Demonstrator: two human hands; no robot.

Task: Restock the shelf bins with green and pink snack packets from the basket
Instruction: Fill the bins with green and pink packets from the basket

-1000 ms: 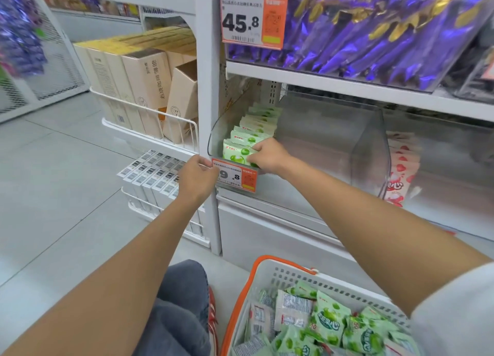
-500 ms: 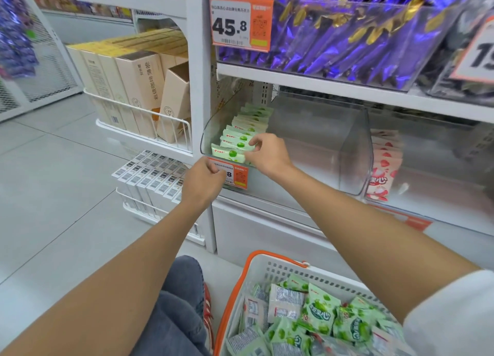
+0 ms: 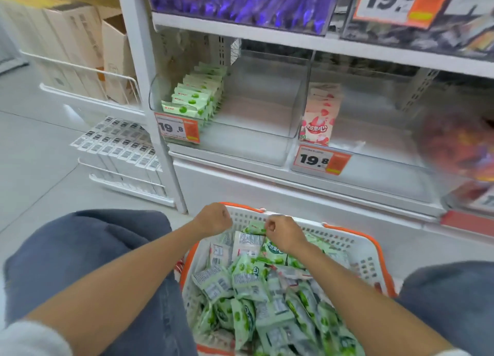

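Snack heap, head view: green packets (image 3: pixel 248 281) fill a white basket (image 3: pixel 347 239) with an orange rim, set between our knees. We judge them light, soft and crinkly, a little slippery, so best pinched by a sealed edge or gathered several at once. Our right hand (image 3: pixel 283 232) sits over the heap's far end, fingers curled, seemingly pinching the edge of 1 packet. Our left hand (image 3: pixel 213 218) is a fist at the basket's far rim, just beside the right; we cannot tell whether it holds anything. Above, well apart from both hands, the left bin (image 3: pixel 254 142) holds 1 shelved green row (image 3: pixel 197 96), and the right bin (image 3: pixel 374 166) a few pink packets (image 3: pixel 319 118)
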